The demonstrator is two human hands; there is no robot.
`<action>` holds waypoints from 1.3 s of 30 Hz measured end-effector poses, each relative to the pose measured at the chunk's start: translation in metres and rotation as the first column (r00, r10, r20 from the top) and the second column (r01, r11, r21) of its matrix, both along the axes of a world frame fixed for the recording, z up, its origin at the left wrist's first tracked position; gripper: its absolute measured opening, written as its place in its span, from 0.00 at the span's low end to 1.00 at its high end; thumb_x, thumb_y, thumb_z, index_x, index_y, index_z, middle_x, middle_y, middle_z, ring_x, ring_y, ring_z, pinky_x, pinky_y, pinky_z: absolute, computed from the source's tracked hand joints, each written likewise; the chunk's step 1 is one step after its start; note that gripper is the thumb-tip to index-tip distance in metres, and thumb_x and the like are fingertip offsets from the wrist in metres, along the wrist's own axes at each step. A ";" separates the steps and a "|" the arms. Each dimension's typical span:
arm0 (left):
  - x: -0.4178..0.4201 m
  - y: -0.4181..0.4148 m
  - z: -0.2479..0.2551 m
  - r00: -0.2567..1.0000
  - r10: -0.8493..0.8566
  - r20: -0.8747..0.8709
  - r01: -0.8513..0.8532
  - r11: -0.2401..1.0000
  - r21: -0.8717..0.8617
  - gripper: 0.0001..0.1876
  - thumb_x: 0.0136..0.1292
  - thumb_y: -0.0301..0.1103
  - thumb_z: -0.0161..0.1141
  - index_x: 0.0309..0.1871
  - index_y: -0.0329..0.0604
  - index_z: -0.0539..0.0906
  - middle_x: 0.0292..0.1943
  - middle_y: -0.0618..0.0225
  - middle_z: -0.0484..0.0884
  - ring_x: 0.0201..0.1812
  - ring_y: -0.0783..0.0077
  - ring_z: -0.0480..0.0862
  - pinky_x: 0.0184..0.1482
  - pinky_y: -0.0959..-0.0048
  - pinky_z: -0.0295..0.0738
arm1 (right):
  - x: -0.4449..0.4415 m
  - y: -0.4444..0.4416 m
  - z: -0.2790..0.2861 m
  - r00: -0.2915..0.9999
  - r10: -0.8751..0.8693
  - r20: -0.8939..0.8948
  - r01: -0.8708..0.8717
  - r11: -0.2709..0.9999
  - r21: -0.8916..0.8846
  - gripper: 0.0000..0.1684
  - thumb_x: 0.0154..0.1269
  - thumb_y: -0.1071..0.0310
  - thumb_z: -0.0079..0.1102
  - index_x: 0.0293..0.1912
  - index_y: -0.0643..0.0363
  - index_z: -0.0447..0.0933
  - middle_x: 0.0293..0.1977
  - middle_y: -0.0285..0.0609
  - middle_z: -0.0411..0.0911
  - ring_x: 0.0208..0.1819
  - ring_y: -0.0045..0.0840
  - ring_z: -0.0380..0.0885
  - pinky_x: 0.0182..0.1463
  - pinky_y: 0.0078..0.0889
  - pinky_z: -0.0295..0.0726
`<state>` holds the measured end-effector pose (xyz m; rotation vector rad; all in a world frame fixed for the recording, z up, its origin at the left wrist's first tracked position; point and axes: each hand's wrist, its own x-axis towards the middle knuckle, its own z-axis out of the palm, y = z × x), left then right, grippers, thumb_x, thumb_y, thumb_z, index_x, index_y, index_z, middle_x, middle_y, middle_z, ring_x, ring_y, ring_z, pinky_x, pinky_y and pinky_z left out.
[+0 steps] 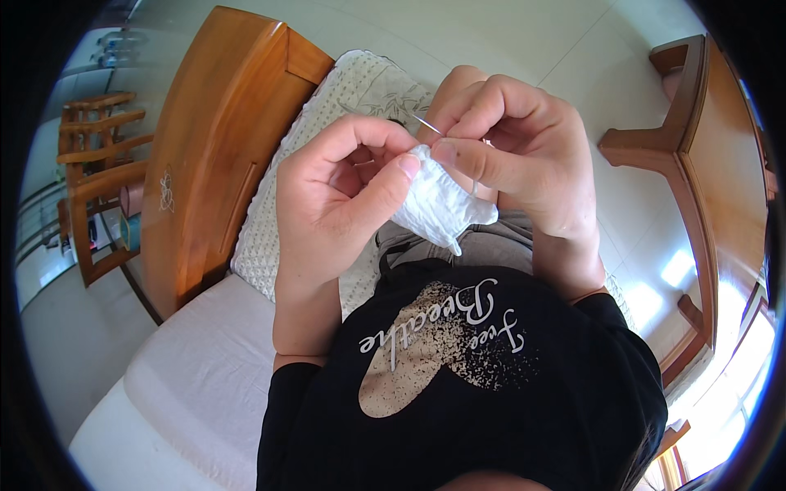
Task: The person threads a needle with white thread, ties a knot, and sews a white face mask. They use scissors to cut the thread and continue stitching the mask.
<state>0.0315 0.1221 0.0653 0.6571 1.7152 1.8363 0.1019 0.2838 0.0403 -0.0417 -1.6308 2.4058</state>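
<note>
My left hand pinches the upper edge of a small piece of white fabric between thumb and fingers. At the same edge, my right hand grips a thin metal needle between thumb and forefinger. The needle's bare end points up and to the left, away from the fabric. Below the hands the fabric hangs loose, with wrinkles and pointed corners. A short pale strand shows beneath my right thumb. The rest of the needle is hidden by my right fingers.
I sit on a seat with a patterned quilted cover and a pale cushion. A wooden armrest rises at the left. Wooden furniture stands at the right on the tiled floor. A wooden chair is far left.
</note>
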 end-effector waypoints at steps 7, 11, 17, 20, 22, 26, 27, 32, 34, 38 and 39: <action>0.003 0.002 0.004 0.999 -0.012 0.040 0.012 1.000 0.000 0.06 0.56 0.20 0.62 0.36 0.31 0.79 0.29 0.67 0.80 0.30 0.83 0.78 0.32 0.85 0.72 | 0.006 0.001 0.011 0.999 -0.014 0.042 0.003 0.968 0.250 0.06 0.51 0.86 0.59 0.26 0.68 0.73 0.29 0.46 0.75 0.31 0.24 0.72 0.35 0.20 0.70; 0.000 0.001 0.003 0.999 -0.032 0.029 0.032 0.999 -0.010 0.06 0.56 0.21 0.63 0.36 0.31 0.80 0.29 0.66 0.81 0.30 0.82 0.79 0.33 0.84 0.74 | 0.007 0.002 0.011 1.000 -0.024 -0.006 0.025 0.949 0.313 0.06 0.50 0.87 0.59 0.27 0.68 0.73 0.29 0.46 0.75 0.32 0.24 0.72 0.35 0.20 0.70; 0.003 0.007 0.004 0.999 -0.032 0.028 0.032 0.999 -0.001 0.05 0.56 0.21 0.63 0.35 0.30 0.80 0.29 0.67 0.81 0.30 0.82 0.79 0.33 0.84 0.74 | 0.012 0.005 0.012 0.995 -0.060 -0.083 0.086 0.933 0.350 0.06 0.49 0.87 0.59 0.26 0.68 0.74 0.28 0.44 0.77 0.31 0.24 0.74 0.34 0.20 0.70; 0.002 0.006 0.005 0.997 -0.043 0.058 0.043 0.999 0.003 0.06 0.55 0.21 0.63 0.35 0.31 0.79 0.29 0.68 0.80 0.30 0.82 0.79 0.33 0.84 0.74 | 0.012 0.005 0.013 0.993 -0.056 -0.101 0.091 0.921 0.378 0.06 0.48 0.87 0.60 0.26 0.68 0.75 0.28 0.44 0.77 0.30 0.23 0.74 0.33 0.20 0.69; 0.002 0.006 0.004 0.997 -0.051 0.065 0.051 0.999 0.000 0.06 0.54 0.21 0.63 0.35 0.31 0.79 0.29 0.68 0.80 0.29 0.83 0.78 0.32 0.84 0.74 | 0.012 0.007 0.012 0.994 -0.040 -0.106 0.078 0.922 0.379 0.06 0.48 0.87 0.60 0.26 0.68 0.75 0.28 0.45 0.78 0.30 0.23 0.74 0.32 0.20 0.68; 0.002 0.006 -0.001 0.999 -0.035 0.014 0.035 0.999 0.002 0.05 0.54 0.21 0.63 0.34 0.33 0.79 0.29 0.70 0.79 0.29 0.85 0.76 0.31 0.85 0.71 | 0.012 0.009 0.014 0.995 0.001 -0.095 0.036 0.919 0.394 0.06 0.49 0.86 0.61 0.27 0.68 0.75 0.29 0.46 0.78 0.31 0.22 0.73 0.32 0.20 0.67; 0.003 0.006 -0.003 1.000 -0.023 -0.005 0.023 1.000 0.009 0.05 0.54 0.21 0.63 0.34 0.33 0.79 0.29 0.71 0.78 0.29 0.85 0.76 0.31 0.85 0.71 | 0.012 0.009 0.014 0.995 0.002 -0.097 0.035 0.923 0.383 0.05 0.50 0.85 0.60 0.28 0.68 0.75 0.30 0.46 0.78 0.32 0.22 0.73 0.32 0.21 0.67; 0.003 0.006 -0.005 0.998 0.064 -0.018 -0.062 0.995 0.083 0.05 0.55 0.20 0.61 0.35 0.33 0.78 0.29 0.72 0.78 0.28 0.86 0.74 0.30 0.86 0.68 | 0.013 0.003 0.019 0.979 -0.187 -0.078 0.198 0.963 0.180 0.04 0.56 0.83 0.57 0.34 0.67 0.74 0.34 0.47 0.78 0.34 0.22 0.73 0.34 0.22 0.68; 0.004 0.007 -0.005 0.990 0.143 0.000 -0.142 0.984 0.105 0.05 0.55 0.19 0.60 0.35 0.33 0.78 0.29 0.72 0.78 0.28 0.86 0.74 0.31 0.86 0.68 | 0.018 0.002 0.024 0.964 -0.262 -0.047 0.265 0.960 0.087 0.03 0.58 0.80 0.55 0.35 0.67 0.73 0.33 0.46 0.77 0.33 0.21 0.72 0.34 0.21 0.68; 0.005 0.009 -0.005 0.958 0.285 0.024 -0.285 0.949 0.130 0.05 0.56 0.19 0.59 0.36 0.33 0.78 0.29 0.72 0.78 0.29 0.86 0.74 0.32 0.87 0.68 | 0.029 -0.002 0.025 0.969 -0.204 -0.141 0.218 0.971 0.093 0.04 0.62 0.74 0.54 0.35 0.66 0.71 0.27 0.42 0.74 0.27 0.17 0.70 0.31 0.16 0.67; 0.006 0.009 -0.005 0.951 0.308 0.031 -0.309 0.941 0.139 0.05 0.56 0.19 0.59 0.36 0.33 0.78 0.29 0.72 0.78 0.30 0.86 0.74 0.32 0.87 0.68 | 0.032 -0.003 0.027 0.980 -0.150 -0.130 0.172 0.970 0.175 0.04 0.62 0.75 0.54 0.35 0.66 0.71 0.26 0.40 0.72 0.25 0.16 0.71 0.29 0.15 0.67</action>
